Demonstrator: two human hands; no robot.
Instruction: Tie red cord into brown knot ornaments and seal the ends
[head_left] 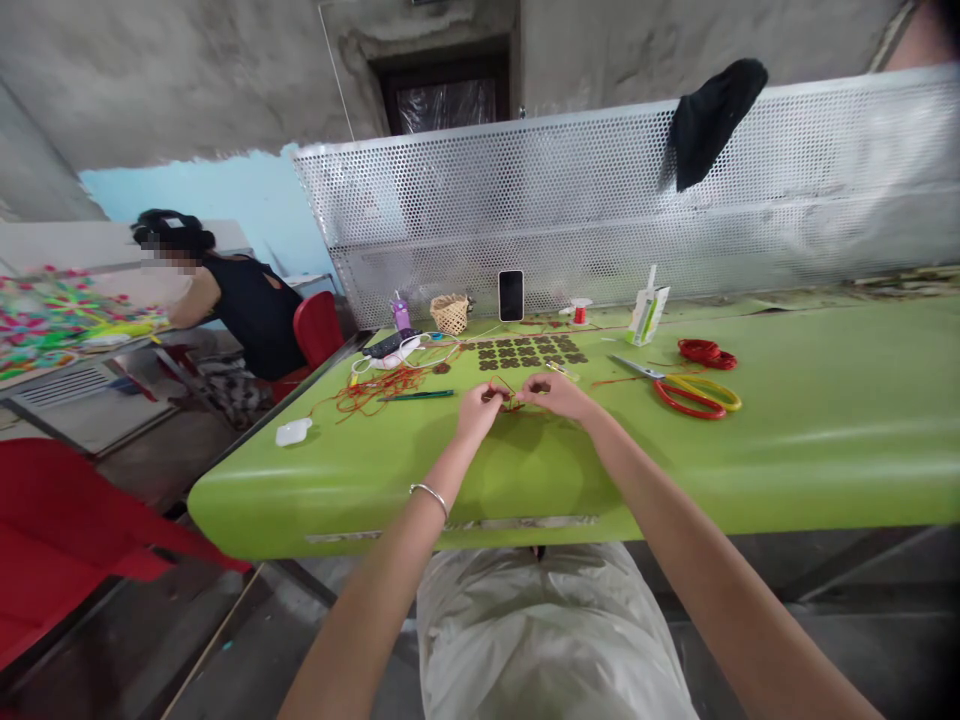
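Red cord (513, 405) is pinched by left hand (481, 406) and right hand (555, 393), each grip closed, fingertips together.

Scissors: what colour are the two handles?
A red handle and a yellow handle, best seen in the head view.

The head view looks forward and down across the table (832, 430).

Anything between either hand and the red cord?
Nothing visible. The left hand and right hand both have their fingertips at the red cord. The dark brown pieces lie beyond the hands, not between. Fingers hide part of the cord.
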